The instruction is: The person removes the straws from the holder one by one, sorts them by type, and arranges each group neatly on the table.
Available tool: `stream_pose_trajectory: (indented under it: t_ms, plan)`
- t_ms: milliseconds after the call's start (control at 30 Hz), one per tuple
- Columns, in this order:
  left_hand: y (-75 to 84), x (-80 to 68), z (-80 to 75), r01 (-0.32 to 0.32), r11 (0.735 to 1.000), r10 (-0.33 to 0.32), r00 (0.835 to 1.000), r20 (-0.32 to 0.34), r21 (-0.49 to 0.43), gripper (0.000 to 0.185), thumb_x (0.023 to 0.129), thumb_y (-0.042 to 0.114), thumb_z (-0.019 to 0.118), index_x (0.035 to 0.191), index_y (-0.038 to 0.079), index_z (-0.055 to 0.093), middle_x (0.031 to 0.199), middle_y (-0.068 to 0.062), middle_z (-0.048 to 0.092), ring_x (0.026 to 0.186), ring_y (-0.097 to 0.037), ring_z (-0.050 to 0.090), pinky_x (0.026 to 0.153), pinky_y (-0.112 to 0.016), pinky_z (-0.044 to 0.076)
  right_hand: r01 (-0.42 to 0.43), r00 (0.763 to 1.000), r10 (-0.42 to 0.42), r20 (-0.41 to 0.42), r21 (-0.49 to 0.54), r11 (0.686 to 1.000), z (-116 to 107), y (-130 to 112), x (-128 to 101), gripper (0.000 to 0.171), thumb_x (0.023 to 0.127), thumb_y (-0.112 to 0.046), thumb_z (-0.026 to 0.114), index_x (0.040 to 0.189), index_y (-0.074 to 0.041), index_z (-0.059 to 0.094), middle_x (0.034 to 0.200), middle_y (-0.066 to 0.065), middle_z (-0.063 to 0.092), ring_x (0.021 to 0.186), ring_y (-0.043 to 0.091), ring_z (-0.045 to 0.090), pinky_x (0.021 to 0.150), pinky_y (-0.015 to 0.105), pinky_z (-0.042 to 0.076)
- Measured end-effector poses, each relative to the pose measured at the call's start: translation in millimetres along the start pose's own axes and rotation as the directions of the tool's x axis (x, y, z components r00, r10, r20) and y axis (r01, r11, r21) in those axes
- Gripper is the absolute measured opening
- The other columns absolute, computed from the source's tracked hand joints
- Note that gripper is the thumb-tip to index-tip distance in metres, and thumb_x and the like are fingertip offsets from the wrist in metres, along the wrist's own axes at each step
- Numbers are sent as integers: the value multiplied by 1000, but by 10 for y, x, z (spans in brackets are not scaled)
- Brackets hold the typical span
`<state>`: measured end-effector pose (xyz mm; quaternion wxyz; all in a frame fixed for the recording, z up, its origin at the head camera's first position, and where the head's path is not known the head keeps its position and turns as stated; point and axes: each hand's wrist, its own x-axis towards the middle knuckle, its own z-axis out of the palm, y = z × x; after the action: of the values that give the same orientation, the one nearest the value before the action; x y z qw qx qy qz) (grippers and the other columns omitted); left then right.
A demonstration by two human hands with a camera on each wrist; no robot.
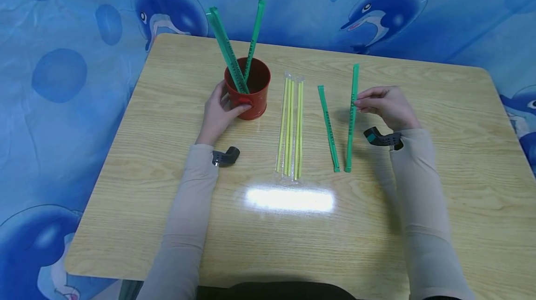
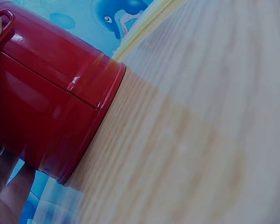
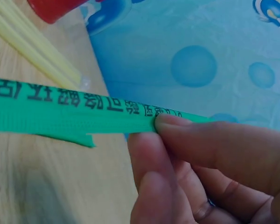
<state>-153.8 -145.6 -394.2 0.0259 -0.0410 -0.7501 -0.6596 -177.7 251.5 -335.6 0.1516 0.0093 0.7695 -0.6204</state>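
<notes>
Lower right of the head view, the right hand (image 1: pixel 387 104) pinches a green wrapped straw (image 1: pixel 351 116) between thumb and fingertips (image 3: pixel 177 126) near its upper end. The right wrist view shows the grip sitting on the flat printed wrapper, with the straw's far end slanting down toward the wood. To carry this step well, I judge the pinch should stay light and near the end — a harder squeeze would crease the wrapper — and the lower tip should clear the table before the straw swings across. A second green straw (image 1: pixel 328 128) lies just beside it, close enough to get nudged.

In the middle of the frame a clear packet of yellow straws (image 1: pixel 290 128) lies lengthwise, apart from both hands. Left of it, the left hand (image 1: pixel 217 114) curls round the red cup (image 1: pixel 251 90), thumb by its small handle, bracing it upright; the left wrist view shows the fingers under its glossy wall. Two green straws (image 1: pixel 234 44) already stand in it, leaning apart.

The wooden table (image 1: pixel 439 207) is pale and grained, with a bright glare patch near the bottom centre. Beyond it, along the top of the frame, hangs a blue dolphin-print cloth (image 1: pixel 377 7).
</notes>
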Motion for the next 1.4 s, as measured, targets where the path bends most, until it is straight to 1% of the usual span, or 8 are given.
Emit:
stream_pose_trajectory:
  t_ms: [200,400,567,700,800,967,1167,1400]
  plan:
    - [5,-6,-1,20,1000,-20,1000,5,7,77,80,14,76,145,13,34,145,-4,40,133,-18,37,106,-27,38,-81,996,82,26,-24,996,37,122,146,6,88,-6,66,91,-7,72,84,1,68,76,13,66,72,25,57]
    - [10,-5,-3,33,999,-33,999,7,4,77,81,14,76,145,14,33,146,-4,39,134,-19,36,106,-29,37,-133,989,136,52,-60,989,94,188,245,10,90,-4,62,89,-8,71,81,0,69,74,10,67,69,23,57]
    - [12,-6,-1,36,999,-36,999,8,1,78,81,13,76,145,14,33,146,-4,39,134,-18,36,106,-29,37,-159,985,165,58,-85,984,149,207,283,9,90,-2,61,94,-1,69,79,-1,69,71,9,67,67,21,57]
    - [48,-22,2,33,999,-33,999,9,-1,76,81,13,75,145,13,33,145,-4,39,134,-18,36,106,-28,37,-157,985,166,45,-148,976,193,207,299,17,91,-2,60,104,9,63,78,-2,68,70,8,67,67,21,57]
    - [48,-15,0,38,999,-38,999,12,-5,77,81,11,75,145,11,32,146,-6,39,134,-19,36,106,-29,37,-150,986,160,43,-186,971,215,220,319,21,91,-2,60,106,13,60,76,-2,68,69,9,66,66,22,57]
    - [-10,4,-4,27,1000,-26,1000,10,-7,78,80,13,76,145,13,33,145,-5,39,134,-18,36,107,-29,37,-133,988,147,49,-223,966,253,224,335,23,89,-2,62,106,14,60,75,-2,68,67,9,66,63,22,57]
    - [-5,-4,3,15,1000,-15,1000,0,7,76,80,14,76,144,13,34,144,-4,40,133,-17,38,106,-27,37,-136,988,151,35,-278,951,286,217,338,27,88,-4,65,108,14,61,74,-2,68,65,8,65,61,22,57]
    - [-12,1,0,8,1000,-8,1000,-5,2,76,80,14,76,144,12,35,144,-5,41,132,-18,38,105,-25,37,-148,988,157,4,-305,941,331,209,338,25,87,-4,67,105,13,63,72,-2,67,63,9,65,59,23,57]
